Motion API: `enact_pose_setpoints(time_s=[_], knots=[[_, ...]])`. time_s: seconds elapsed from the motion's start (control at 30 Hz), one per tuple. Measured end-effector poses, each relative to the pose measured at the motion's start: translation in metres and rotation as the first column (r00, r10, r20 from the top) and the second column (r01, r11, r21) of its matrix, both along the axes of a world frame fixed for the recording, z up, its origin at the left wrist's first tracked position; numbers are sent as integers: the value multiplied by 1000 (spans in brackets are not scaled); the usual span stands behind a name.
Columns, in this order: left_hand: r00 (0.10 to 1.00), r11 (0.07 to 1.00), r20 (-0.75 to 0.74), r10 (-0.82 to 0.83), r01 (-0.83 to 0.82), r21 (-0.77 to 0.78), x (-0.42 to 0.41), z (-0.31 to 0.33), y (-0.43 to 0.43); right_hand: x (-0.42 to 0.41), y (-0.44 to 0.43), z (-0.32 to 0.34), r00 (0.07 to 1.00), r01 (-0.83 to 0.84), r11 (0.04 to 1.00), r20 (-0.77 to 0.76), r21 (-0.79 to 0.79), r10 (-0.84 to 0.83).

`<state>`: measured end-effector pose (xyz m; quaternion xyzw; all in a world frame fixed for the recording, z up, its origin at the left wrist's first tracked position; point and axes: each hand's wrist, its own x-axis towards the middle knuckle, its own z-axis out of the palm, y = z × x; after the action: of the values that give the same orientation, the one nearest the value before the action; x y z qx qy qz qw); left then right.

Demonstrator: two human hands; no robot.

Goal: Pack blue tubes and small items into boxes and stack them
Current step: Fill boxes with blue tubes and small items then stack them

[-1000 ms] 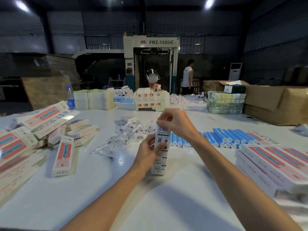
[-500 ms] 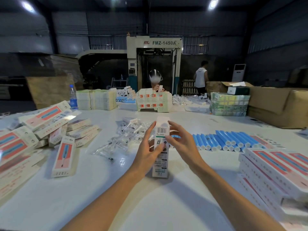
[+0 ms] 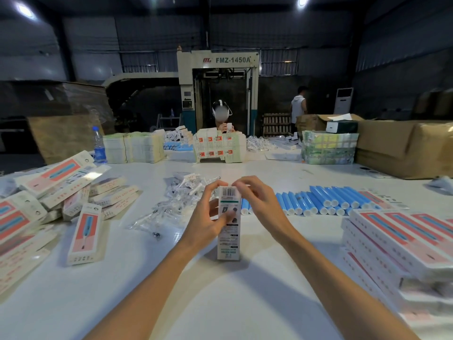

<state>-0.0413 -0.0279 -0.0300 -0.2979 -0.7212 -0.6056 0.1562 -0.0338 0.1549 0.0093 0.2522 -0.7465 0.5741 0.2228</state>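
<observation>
A narrow white box [image 3: 229, 241] stands upright on the white table [image 3: 220, 303], its barcode end up. My left hand [image 3: 208, 217] grips its left side, thumb across the printed face. My right hand [image 3: 259, 200] has curled fingers at the box's top end, pinching it near the barcode. Behind my right hand lies a row of blue tubes [image 3: 326, 200]. A heap of small clear-bagged items [image 3: 176, 200] lies behind my left hand.
Loose boxes with red and blue fronts [image 3: 83, 234] are scattered at the left. A neat stack of such boxes [image 3: 397, 244] fills the right. Across the table sit a water bottle [image 3: 99, 146], bundles of flat cartons [image 3: 133, 148], another person and brown cardboard cartons [image 3: 402, 146].
My right hand dropped from above the box to its side, then came back up to the top end. The box stayed upright in my left hand.
</observation>
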Motion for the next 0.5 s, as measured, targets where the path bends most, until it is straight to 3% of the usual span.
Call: enact_pose_setpoints(time_s=[0.13,0.27,0.4,0.5], knots=[[1000,1000,11,-12,12,-22,2,0,2,-4,3,22,998,-38,997,40,-69,40],[1000,1000,1,-13,13,-25,1,0,2,-9,9,35,998,-59,993,24,98,56],[999,1000,32,-10,11,-8,0,-2,2,-12,5,32,989,106,961,-130,256,-75],[999,1000,45,-5,5,3,1,-2,2,-14,5,32,983,130,952,-163,277,-87]])
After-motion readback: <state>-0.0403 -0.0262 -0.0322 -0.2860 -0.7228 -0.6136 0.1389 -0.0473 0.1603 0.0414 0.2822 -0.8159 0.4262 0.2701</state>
